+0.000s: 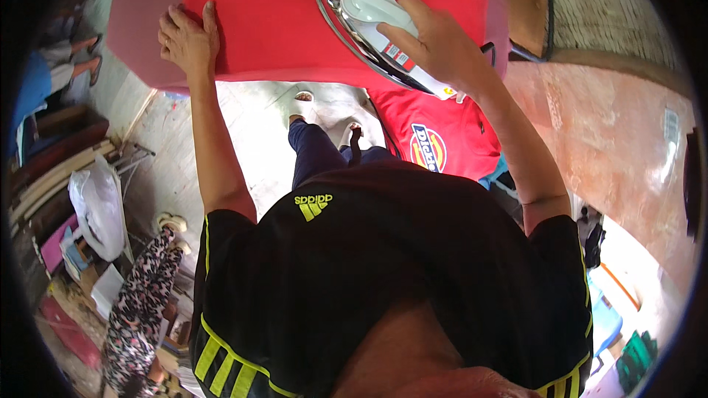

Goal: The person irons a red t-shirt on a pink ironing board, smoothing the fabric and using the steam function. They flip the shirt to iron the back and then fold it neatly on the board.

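Over likely soft red cloth, right hand clamps probably heavy iron by handle, best grip; left hand spread, contact unclear.

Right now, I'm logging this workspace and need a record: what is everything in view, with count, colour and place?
Iron: 1, white and silver, in the right hand
Spread fabric: 1, red, top centre
Work surface: 1, dull pink, under that fabric
Lower fabric: 1, red, right of the legs
Plastic bag: 1, white, left
Floor: 1, pale grey, below the work surface
Patterned trousers: 1 pair, black, white and pink, lower left, on another person
Unclear item: 1, green, lower right
Small clutter: uncountable, mixed, left
Shirt: 1, black and yellow, bottom centre
Left hand: 1, bare, on the spread fabric
Right hand: 1, bare, around the iron's handle
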